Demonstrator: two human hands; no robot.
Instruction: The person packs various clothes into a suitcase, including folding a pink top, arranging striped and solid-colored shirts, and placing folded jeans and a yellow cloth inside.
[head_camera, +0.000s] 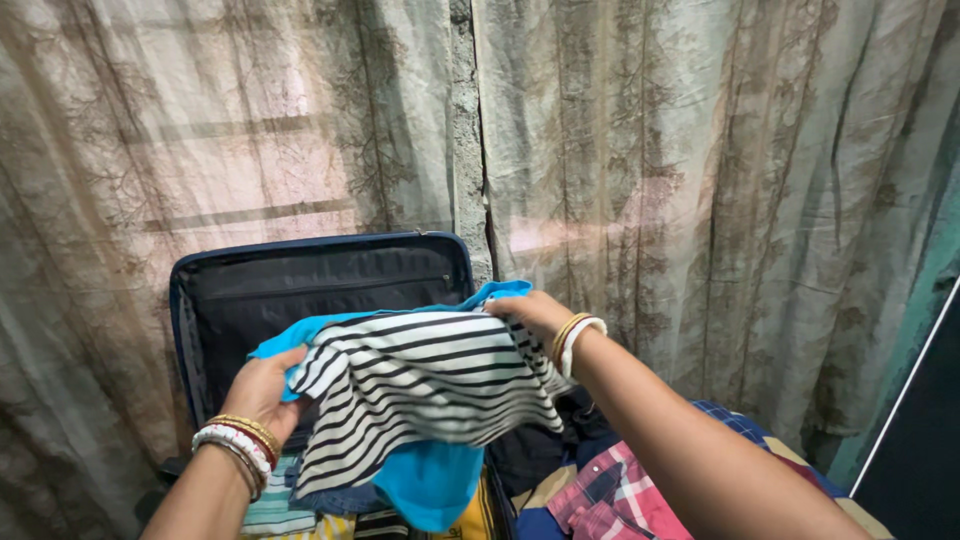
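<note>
I hold up a garment with white and black stripes and bright blue parts (420, 390) in front of me. My left hand (258, 392) grips its left edge, with bangles on the wrist. My right hand (532, 312) grips its upper right edge, also with bangles on the wrist. The garment hangs over an open dark blue suitcase (320, 275), whose lid stands upright against the curtain. The blue lower part of the garment droops toward the clothes in the case.
Folded clothes lie below: a red and pink checked cloth (610, 490), a blue checked cloth (735, 420), a yellow piece (478, 520) and a pale striped piece (275, 505). A patterned beige curtain (650, 150) fills the background. A dark panel (915, 440) stands at right.
</note>
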